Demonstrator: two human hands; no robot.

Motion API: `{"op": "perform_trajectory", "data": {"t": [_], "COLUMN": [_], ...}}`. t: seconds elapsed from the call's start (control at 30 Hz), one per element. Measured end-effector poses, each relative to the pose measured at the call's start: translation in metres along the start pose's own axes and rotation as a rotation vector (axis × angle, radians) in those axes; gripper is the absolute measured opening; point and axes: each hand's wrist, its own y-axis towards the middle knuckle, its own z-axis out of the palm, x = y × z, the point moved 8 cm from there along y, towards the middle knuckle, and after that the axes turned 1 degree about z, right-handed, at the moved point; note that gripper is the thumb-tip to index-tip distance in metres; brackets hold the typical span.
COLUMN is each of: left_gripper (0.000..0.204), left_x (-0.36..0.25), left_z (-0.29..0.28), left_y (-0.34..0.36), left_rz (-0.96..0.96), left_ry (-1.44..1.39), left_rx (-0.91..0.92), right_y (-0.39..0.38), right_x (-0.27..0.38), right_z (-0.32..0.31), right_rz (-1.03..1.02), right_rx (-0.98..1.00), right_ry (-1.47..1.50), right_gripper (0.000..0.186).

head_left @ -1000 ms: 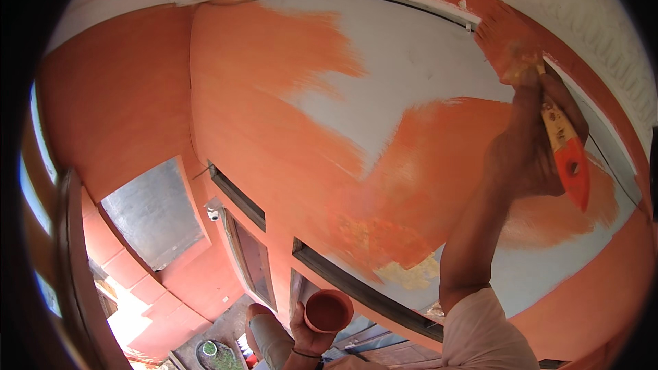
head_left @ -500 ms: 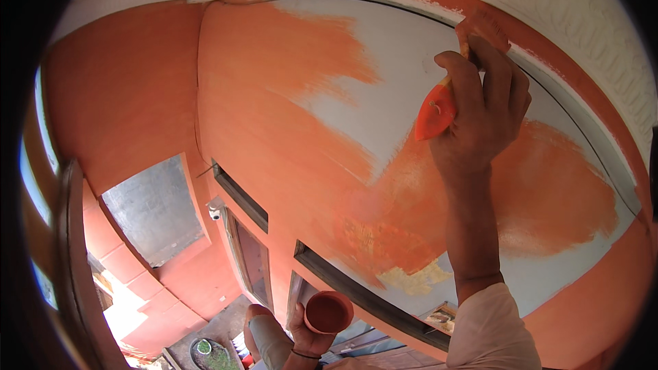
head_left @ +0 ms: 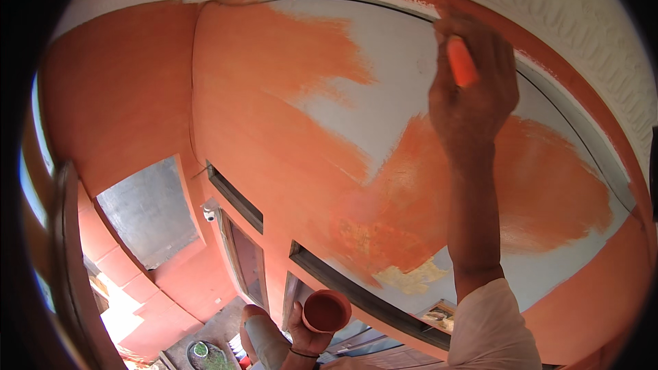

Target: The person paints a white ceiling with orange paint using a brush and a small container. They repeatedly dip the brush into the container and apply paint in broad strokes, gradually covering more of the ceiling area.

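Observation:
High up by the top of the wall (head_left: pixel 274 116), my right hand (head_left: pixel 480 103) is closed around a paintbrush. Only the orange end of the paintbrush (head_left: pixel 462 63) shows; its bristles are hidden behind my fingers. Low in the view, my left hand (head_left: pixel 302 334) grips a small reddish-brown paint cup (head_left: pixel 347 313), its mouth tilted toward me. Reddish-brown paint appears to line the inside. The wall carries orange paint in broad, ragged strokes, with pale grey areas between them.
A dark cable (head_left: pixel 541 89) runs along the wall's curved top, under a white moulded ceiling edge (head_left: pixel 569 34). Dark-framed openings (head_left: pixel 363 294) cut the wall lower down. A white camera (head_left: pixel 209 212) sticks out at left. Far below stands a round planter (head_left: pixel 205 356).
My right hand has moved up and slightly left with the paintbrush, and the wrist has turned, so the bristles no longer show. My left hand and the cup stay nearly in place.

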Motion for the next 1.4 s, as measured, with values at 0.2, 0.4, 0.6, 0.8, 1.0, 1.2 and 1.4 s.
{"op": "perform_trajectory", "data": {"t": [0.2,0.4,0.6,0.8,1.0,1.2,1.4], "left_gripper": [0.074,0.074,0.073,0.072,0.072,0.075,0.079], "left_x": [0.000,0.005,0.006,0.004,0.004,0.012,0.016], "left_z": [0.014,0.018,0.020,0.012,0.004,0.027,0.025], "left_y": [-0.005,0.001,-0.003,-0.005,0.000,-0.006,-0.008], "left_rz": [0.010,-0.001,-0.010,-0.016,-0.026,0.004,-0.033], "left_ry": [0.140,0.163,0.175,0.094,0.077,0.213,0.185], "left_rx": [0.061,0.080,0.086,0.028,0.028,0.111,0.107], "right_y": [-0.001,0.018,0.016,0.018,0.020,0.001,0.003], "right_x": [-0.052,-0.025,0.021,0.031,-0.024,-0.065,-0.053], "right_z": [-0.052,-0.033,0.045,0.067,0.037,-0.030,-0.012], "right_rz": [0.296,0.010,-0.059,-0.071,0.150,0.372,0.399], "right_rx": [0.044,0.125,0.291,0.209,0.167,0.043,-0.097], "right_ry": [0.150,0.130,-0.211,-0.038,0.212,0.299,0.799], "right_gripper": [0.011,0.020,0.035,0.034,0.012,0.009,0.010]}}
